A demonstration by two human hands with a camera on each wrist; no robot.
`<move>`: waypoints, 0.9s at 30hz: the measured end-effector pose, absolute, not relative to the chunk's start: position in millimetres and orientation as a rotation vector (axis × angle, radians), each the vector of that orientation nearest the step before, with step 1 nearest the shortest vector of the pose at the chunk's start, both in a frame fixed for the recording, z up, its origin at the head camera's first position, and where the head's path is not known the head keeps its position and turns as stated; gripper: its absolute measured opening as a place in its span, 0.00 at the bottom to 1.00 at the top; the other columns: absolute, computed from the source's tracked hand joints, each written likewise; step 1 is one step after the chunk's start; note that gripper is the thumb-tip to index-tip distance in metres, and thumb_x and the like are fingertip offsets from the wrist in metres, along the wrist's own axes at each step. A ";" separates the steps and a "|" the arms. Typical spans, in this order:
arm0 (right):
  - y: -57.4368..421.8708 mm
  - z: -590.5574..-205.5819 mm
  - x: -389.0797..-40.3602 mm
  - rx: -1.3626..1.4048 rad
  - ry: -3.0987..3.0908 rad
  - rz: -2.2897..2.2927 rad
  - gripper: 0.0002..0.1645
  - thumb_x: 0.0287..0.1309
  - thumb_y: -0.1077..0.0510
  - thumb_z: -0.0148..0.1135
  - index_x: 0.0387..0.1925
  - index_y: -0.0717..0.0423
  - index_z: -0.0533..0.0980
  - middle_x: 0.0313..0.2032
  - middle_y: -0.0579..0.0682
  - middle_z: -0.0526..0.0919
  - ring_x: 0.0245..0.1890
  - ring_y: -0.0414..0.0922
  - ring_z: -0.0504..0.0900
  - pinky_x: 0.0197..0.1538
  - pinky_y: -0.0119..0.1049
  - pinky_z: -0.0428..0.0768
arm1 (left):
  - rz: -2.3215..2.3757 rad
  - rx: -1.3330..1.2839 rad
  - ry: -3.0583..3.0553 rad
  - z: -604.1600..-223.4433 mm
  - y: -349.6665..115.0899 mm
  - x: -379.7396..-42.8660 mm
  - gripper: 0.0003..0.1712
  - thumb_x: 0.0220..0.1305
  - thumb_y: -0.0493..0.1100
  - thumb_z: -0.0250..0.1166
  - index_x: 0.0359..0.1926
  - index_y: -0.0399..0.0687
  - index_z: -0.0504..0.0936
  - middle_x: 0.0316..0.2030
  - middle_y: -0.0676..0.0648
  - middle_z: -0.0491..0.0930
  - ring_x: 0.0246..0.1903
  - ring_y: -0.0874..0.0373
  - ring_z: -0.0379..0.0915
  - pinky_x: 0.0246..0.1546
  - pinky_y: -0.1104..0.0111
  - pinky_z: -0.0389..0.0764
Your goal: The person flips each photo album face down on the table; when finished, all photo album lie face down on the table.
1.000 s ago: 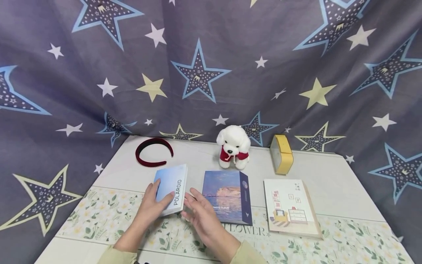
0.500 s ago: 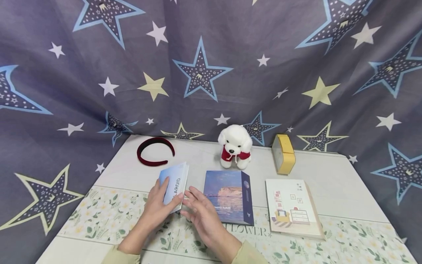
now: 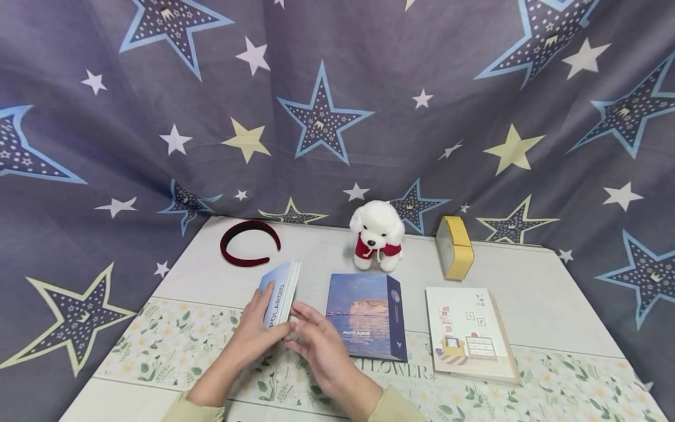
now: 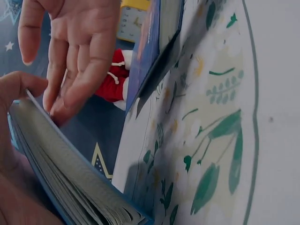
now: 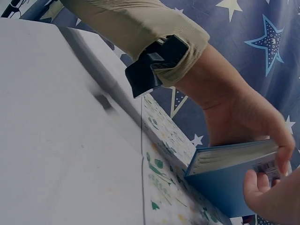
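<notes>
My left hand (image 3: 252, 335) grips a light-blue photo album (image 3: 278, 284) marked POLAROID, thumb on the near edge and fingers over the front cover. The album stands tilted on its edge at left of centre. In the left wrist view, its page edges (image 4: 70, 164) are fanned slightly. My right hand (image 3: 326, 354) is beside the album's right side, fingers extended and relaxed. In the right wrist view, those fingertips (image 5: 251, 182) lie against or very near the blue back cover (image 5: 220, 190); exact contact is hard to tell.
Right of my hands lies a photo album (image 3: 364, 313) with a seascape cover, then a white illustrated album (image 3: 466, 328). Behind stand a white toy dog (image 3: 375, 228) and a yellow box-like object (image 3: 456, 249). A dark red headband (image 3: 232, 258) lies at back left.
My left hand has turned the POLAROID album from lying nearly face up to standing tilted on edge, moving slightly right. My right hand stays close beside it.
</notes>
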State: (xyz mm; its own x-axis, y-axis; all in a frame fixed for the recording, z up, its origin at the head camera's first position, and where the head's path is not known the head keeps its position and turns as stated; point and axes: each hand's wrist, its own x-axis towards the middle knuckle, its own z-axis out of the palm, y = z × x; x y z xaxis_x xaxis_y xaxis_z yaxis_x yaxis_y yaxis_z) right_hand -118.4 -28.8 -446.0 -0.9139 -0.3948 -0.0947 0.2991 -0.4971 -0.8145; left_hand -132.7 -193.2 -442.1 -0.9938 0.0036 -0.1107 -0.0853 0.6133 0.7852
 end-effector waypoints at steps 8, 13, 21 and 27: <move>-33.5 -458.1 -116.6 -0.169 1.368 -2.251 0.35 0.62 0.65 0.51 0.69 0.69 0.59 0.66 0.60 0.68 0.55 0.49 0.75 0.54 0.41 0.78 | 1.592 -0.111 2.682 -442.6 -188.4 -130.1 0.53 0.52 0.44 0.60 0.78 0.50 0.46 0.76 0.38 0.43 0.71 0.37 0.47 0.65 0.38 0.52; -34.7 -465.2 -115.0 -0.178 1.457 -2.110 0.34 0.67 0.62 0.51 0.70 0.71 0.56 0.69 0.63 0.62 0.62 0.55 0.71 0.59 0.48 0.75 | 1.731 -0.172 2.584 -441.5 -185.7 -127.2 0.49 0.55 0.45 0.58 0.77 0.55 0.48 0.75 0.37 0.45 0.69 0.36 0.49 0.63 0.37 0.55; -35.4 -470.4 -116.6 -0.164 1.518 -2.038 0.38 0.67 0.58 0.53 0.72 0.71 0.52 0.71 0.68 0.55 0.67 0.59 0.65 0.58 0.48 0.75 | 2.070 -0.102 2.304 -443.4 -188.8 -124.0 0.43 0.59 0.42 0.53 0.76 0.58 0.52 0.73 0.39 0.51 0.68 0.37 0.52 0.60 0.38 0.57; -35.8 -472.1 -118.5 -0.174 1.507 -2.050 0.42 0.68 0.57 0.54 0.73 0.71 0.47 0.71 0.67 0.56 0.68 0.58 0.64 0.59 0.49 0.74 | 2.246 -0.159 2.029 -441.3 -193.6 -124.3 0.43 0.62 0.42 0.49 0.78 0.57 0.47 0.73 0.39 0.47 0.68 0.39 0.47 0.63 0.43 0.50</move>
State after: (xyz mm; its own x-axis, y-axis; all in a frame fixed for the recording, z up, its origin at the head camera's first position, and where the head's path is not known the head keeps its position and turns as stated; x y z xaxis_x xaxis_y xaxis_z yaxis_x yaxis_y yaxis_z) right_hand -118.5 -35.8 -472.1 -0.8219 -0.5216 -0.2291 0.3741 -0.1910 -0.9075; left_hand -124.3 -193.6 -441.3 -0.9884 0.0120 -0.1512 -0.1516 -0.1004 0.9833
